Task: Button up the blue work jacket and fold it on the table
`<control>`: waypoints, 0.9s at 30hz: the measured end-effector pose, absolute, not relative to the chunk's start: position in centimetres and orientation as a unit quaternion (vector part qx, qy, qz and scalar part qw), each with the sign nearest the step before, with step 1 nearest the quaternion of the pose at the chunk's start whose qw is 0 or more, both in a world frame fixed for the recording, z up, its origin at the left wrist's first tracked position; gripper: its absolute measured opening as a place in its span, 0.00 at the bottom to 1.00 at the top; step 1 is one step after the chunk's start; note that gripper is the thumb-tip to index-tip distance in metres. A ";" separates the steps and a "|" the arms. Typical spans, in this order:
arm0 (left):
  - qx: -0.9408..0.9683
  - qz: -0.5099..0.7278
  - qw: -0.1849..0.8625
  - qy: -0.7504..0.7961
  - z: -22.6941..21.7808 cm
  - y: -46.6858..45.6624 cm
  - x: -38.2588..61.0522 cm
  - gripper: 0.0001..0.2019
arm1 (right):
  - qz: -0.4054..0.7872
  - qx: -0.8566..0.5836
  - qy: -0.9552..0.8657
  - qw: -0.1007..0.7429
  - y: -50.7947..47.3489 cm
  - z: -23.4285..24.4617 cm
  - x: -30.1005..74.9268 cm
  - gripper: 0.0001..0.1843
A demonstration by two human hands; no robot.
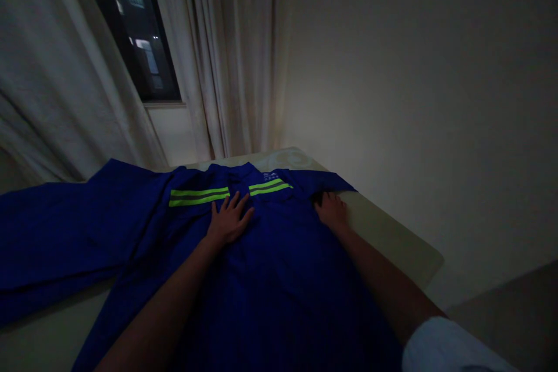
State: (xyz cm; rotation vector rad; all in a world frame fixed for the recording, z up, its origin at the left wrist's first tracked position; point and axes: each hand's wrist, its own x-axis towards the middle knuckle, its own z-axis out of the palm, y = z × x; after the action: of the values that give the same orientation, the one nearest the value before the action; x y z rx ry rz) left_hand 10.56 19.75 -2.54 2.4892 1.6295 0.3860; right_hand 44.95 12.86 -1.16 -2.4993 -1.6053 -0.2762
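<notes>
A dark blue work jacket (279, 256) lies spread out with its front up and its collar at the far end. Bright yellow-green bands with grey stripes cross the chest, and small pale lettering sits above the band on the right. My left hand (229, 221) rests flat on the chest beside the front opening, fingers spread. At the underarm on the right, my right hand (332, 209) has its fingers bent against the edge of the sleeve (325, 181); the fingertips are partly hidden by dark cloth. The other sleeve (65, 226) stretches out to the left.
Under the jacket is a pale table (392, 238) with a rounded corner at the right. A plain wall (414, 99) stands close along its right side. Long curtains (235, 58) hang behind, around a dark window (139, 35). The light is dim.
</notes>
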 end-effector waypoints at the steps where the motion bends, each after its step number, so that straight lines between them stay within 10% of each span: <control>1: 0.817 0.138 0.071 0.556 -2.4 19.7 10.5 0.34 | -0.090 -0.837 -0.534 0.080 12.8 -1.1 44.9 0.23; 27: 0.725 0.147 0.003 0.673 -0.8 24.9 10.6 0.22 | -0.076 -0.836 -0.533 0.105 12.8 -1.0 44.8 0.22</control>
State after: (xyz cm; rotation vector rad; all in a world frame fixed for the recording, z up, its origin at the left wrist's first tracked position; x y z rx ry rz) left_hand 10.65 24.89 -0.78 2.2718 2.1104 0.4621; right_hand 44.82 12.83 -1.04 -2.4654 -1.5703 -0.2238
